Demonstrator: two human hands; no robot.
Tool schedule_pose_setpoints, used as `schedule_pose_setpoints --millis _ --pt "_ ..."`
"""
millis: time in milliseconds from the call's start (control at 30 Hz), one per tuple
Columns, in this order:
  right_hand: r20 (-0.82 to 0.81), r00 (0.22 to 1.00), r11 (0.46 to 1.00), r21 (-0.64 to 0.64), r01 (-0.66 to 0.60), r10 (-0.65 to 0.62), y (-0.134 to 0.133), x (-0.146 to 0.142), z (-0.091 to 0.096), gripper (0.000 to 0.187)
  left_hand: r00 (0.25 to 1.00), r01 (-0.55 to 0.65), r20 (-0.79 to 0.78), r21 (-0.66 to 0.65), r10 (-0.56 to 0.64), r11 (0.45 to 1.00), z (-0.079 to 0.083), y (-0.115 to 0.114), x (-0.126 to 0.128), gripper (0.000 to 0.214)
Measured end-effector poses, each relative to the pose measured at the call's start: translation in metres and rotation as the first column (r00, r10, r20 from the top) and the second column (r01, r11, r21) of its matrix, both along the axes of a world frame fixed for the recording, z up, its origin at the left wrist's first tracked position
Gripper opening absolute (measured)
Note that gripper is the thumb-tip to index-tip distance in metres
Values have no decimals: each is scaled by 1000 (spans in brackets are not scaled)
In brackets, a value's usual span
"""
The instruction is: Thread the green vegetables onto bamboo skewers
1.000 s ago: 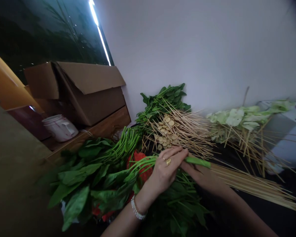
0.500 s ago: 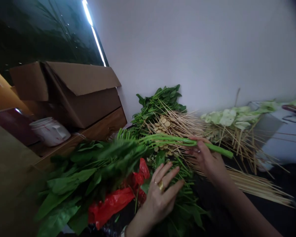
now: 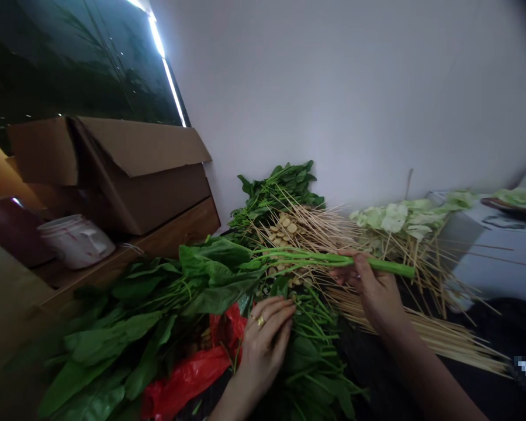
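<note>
My right hand [image 3: 374, 287] grips the thick end of a long green leafy stalk [image 3: 289, 258], held level above the pile with its leaves pointing left. My left hand [image 3: 263, 345], with a gold ring, rests fingers apart on a heap of green stems [image 3: 315, 351] in front of me. A large pile of leafy greens [image 3: 114, 327] lies to the left over a red plastic bag [image 3: 188, 374]. Beyond the hands lie bamboo skewers [image 3: 425, 333] and skewers threaded with pale round slices [image 3: 284, 228].
An open cardboard box [image 3: 135, 169] and a white tub [image 3: 74, 240] stand on a wooden ledge at the left. Skewered pale green leaves [image 3: 403, 216] lie at the back right beside a white box [image 3: 499, 245]. More greens [image 3: 276, 187] lean against the wall.
My right hand pulled one stalk out of the pile and lifted it to the right. My left hand let go, dropped back and now rests on the stems.
</note>
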State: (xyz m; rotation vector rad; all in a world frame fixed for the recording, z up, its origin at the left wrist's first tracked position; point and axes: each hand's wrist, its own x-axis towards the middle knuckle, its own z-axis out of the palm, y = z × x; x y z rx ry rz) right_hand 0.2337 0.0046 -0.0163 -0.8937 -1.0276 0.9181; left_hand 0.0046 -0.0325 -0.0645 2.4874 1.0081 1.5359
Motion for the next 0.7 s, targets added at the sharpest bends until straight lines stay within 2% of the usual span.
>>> schedule_pose_setpoints --millis 200,333,433,533,700 --pt "13 1000 999 -31 21 -21 -1 2 1 35 1000 -3 19 -1 3 1000 5 4 -3 36" --pt "20 999 999 -23 46 -46 -2 5 2 35 998 -23 54 77 19 997 16 9 -7 36" --pt "43 998 999 -14 51 -50 -3 5 3 36 992 -116 79 174 103 978 32 14 -12 37" --pt "85 994 998 -12 65 -64 -5 4 5 38 977 -212 65 282 201 936 47 24 -16 35" --pt "180 983 999 -13 42 -39 -10 2 11 43 909 -346 -127 300 396 889 49 44 -15 25"
